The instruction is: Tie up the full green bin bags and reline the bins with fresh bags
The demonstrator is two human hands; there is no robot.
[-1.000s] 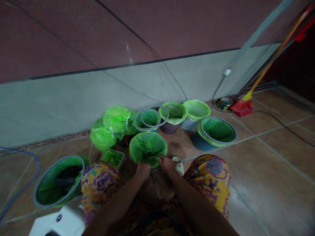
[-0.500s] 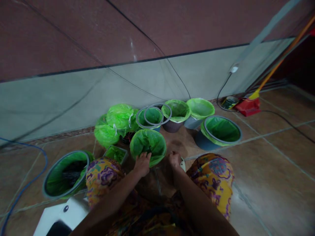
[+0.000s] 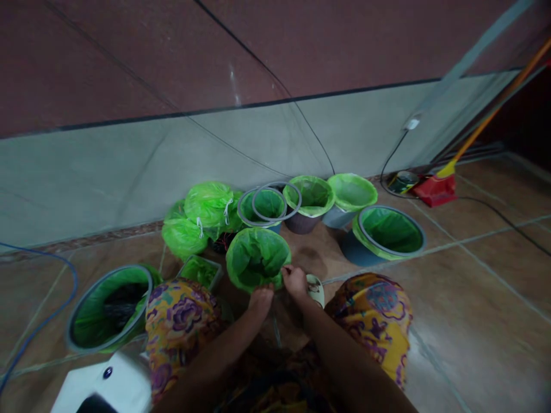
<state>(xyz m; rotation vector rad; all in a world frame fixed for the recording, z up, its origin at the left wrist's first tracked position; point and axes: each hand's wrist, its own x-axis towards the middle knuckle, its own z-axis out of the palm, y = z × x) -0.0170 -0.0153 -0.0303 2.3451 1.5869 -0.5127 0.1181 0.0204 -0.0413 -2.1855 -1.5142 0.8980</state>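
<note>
Between my knees stands a bin lined with a green bag (image 3: 241, 269), the bag folded out over its rim. My left hand (image 3: 262, 301) is closed on the bag's near edge. At the right side of the same rim, my right hand (image 3: 295, 281) pinches the bag edge, its fingers pressed together. Most of the bin's body is hidden by the bag. Behind it a grey ring (image 3: 297, 192) lies across a blue lined bin (image 3: 241, 215). A small white box with green bags (image 3: 200, 269) sits left of the bin.
Tied green bags (image 3: 209, 206) lie by the wall. More lined bins stand along it, including a brown one (image 3: 303, 223) and a blue one (image 3: 361, 249). A large lined bin (image 3: 77, 327) is at left. A red dustpan (image 3: 437, 190) and a blue hose (image 3: 47, 318) are on the floor.
My left hand has moved from inside the bag's near side back to its edge. My right hand has moved left from beside the bin onto the rim.
</note>
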